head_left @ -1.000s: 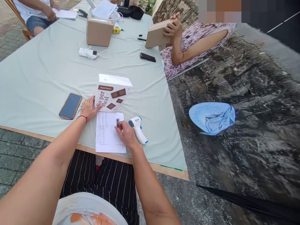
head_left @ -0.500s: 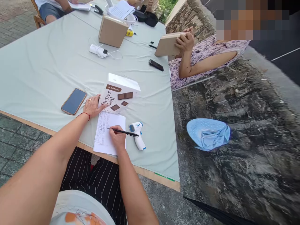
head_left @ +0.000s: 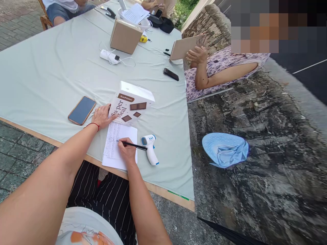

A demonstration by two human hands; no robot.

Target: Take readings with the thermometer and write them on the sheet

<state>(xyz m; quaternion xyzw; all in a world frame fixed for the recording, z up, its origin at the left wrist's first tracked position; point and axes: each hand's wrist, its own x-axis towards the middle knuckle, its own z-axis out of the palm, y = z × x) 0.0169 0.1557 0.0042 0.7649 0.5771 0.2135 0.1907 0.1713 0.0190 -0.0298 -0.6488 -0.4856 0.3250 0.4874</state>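
Observation:
My right hand (head_left: pixel 127 152) is closed around a black pen (head_left: pixel 139 146). Its tip is at a printed sheet (head_left: pixel 112 139) dense with small characters, lying on white paper (head_left: pixel 122 163) at the table's near edge. At the left side of a white "Su-per Meal" carton (head_left: pixel 141 115), my left hand (head_left: pixel 102 116) grips its edge, thumb across the front face. The carton stands upright just beyond the sheets. To the right of the paper lies a white and blue infrared thermometer (head_left: pixel 150 149). A phone (head_left: pixel 81 110) rests face up left of my left hand.
Farther back on the cloth-covered table (head_left: pixel 46 78) are a brown box (head_left: pixel 126 35), a white corded device (head_left: pixel 109 56), a yellow tape measure (head_left: pixel 143 38) and a black phone (head_left: pixel 171 74). At the right, a person holds a brown board-like item (head_left: pixel 181 47). A blue hat (head_left: pixel 226 149) lies beyond the table.
My right hand and pen have shifted slightly left over the sheet. The person at right has turned the brown item, and that person's hand is lower. My left hand stays on the carton.

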